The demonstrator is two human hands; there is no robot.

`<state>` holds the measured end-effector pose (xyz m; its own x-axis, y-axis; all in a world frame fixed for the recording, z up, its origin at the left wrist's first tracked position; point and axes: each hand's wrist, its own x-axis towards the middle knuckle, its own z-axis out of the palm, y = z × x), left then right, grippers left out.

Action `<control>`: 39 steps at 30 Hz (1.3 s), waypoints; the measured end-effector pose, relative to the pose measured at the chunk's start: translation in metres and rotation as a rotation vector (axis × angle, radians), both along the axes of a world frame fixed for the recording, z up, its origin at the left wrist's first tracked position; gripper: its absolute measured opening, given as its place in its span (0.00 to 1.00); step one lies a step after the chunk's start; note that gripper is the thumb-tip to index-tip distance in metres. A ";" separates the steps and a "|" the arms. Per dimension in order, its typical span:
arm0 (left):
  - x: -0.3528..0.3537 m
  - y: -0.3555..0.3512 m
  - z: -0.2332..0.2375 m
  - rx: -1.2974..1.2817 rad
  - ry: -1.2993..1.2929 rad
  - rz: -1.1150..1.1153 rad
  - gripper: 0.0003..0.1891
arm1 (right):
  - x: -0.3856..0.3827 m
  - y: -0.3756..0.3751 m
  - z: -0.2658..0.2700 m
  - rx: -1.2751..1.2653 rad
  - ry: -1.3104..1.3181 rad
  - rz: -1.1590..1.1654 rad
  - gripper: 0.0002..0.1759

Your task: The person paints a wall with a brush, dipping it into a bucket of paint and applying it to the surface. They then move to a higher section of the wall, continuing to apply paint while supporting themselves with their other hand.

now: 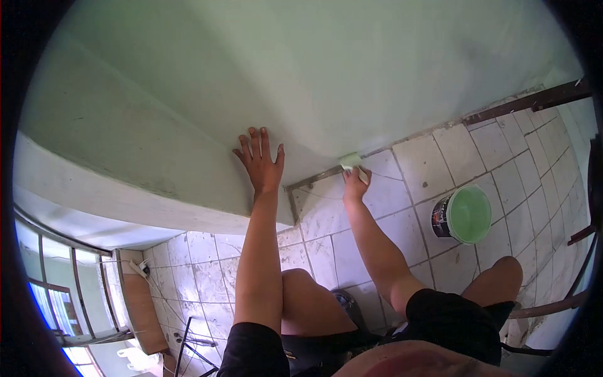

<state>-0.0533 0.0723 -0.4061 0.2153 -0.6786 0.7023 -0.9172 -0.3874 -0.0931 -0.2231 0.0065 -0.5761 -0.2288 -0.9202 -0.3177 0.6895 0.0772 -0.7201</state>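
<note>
While left hand (260,160) presses wall (326,69) | brush (350,159) in right hand (356,185) | bucket (468,215) beside

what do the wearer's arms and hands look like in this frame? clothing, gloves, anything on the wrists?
Both arms are bare from hand to upper arm. The left hand and the right hand have no gloves, and no watch, band or ring shows. Black short sleeves start high up: the left sleeve and the right sleeve. No markings can be made out on the fabric.
</note>
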 end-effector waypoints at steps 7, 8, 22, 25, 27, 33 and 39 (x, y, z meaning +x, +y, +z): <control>0.000 -0.004 -0.002 -0.024 -0.002 -0.003 0.31 | 0.002 0.011 0.264 -0.234 -0.334 0.147 0.14; 0.000 -0.003 -0.002 -0.031 -0.004 -0.004 0.31 | -0.002 0.013 0.290 -0.320 -0.359 0.162 0.14; -0.001 0.000 0.004 -0.028 0.040 -0.029 0.30 | -0.019 -0.003 -0.031 -0.517 0.557 0.031 0.07; 0.001 0.003 0.007 -0.056 0.021 -0.049 0.29 | -0.021 0.007 -0.059 -0.260 0.478 0.007 0.07; -0.003 0.003 0.008 0.005 0.014 -0.031 0.29 | -0.010 -0.001 -0.073 -0.093 0.331 -0.048 0.06; -0.003 -0.001 0.004 -0.029 0.013 -0.023 0.27 | -0.012 -0.016 0.153 -0.130 -0.076 0.038 0.11; -0.005 0.000 0.006 -0.026 0.030 -0.019 0.27 | -0.038 -0.022 0.244 -0.541 -0.163 0.055 0.12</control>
